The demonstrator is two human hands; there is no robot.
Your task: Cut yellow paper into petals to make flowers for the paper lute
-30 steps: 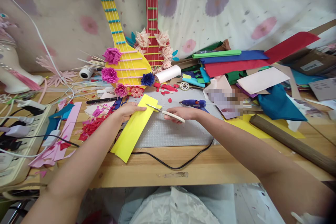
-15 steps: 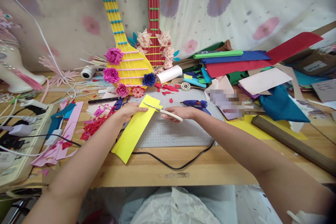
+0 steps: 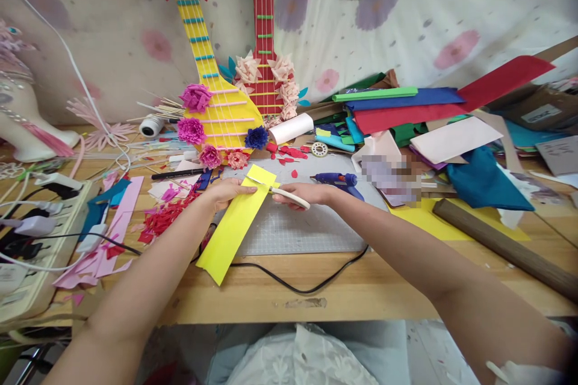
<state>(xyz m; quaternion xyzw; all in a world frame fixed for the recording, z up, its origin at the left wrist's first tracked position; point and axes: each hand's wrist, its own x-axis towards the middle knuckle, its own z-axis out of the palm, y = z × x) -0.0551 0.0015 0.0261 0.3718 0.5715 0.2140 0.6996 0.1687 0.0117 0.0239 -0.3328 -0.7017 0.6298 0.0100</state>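
The left hand [image 3: 232, 191] pinches yellow paper [image 3: 235, 228] above the grey mat's [image 3: 289, 234] left edge, the right hand [image 3: 303, 192] grips white-handled scissors [image 3: 298, 199] across the paper's upper end, and a blue glue gun [image 3: 334, 179] lies toward the mat's right edge on the desk [image 3: 361, 298].

Wooden table [image 3: 244, 310] — grey gridded mat [image 3: 293, 237], black cable [image 3: 311, 292], yellow sheet [image 3: 419, 219], pink paper scraps [image 3: 121, 216]

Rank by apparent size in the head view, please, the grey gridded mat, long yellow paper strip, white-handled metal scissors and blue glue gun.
Grey mat
Yellow strip
Scissors, partly hidden, and glue gun: too alike to rank
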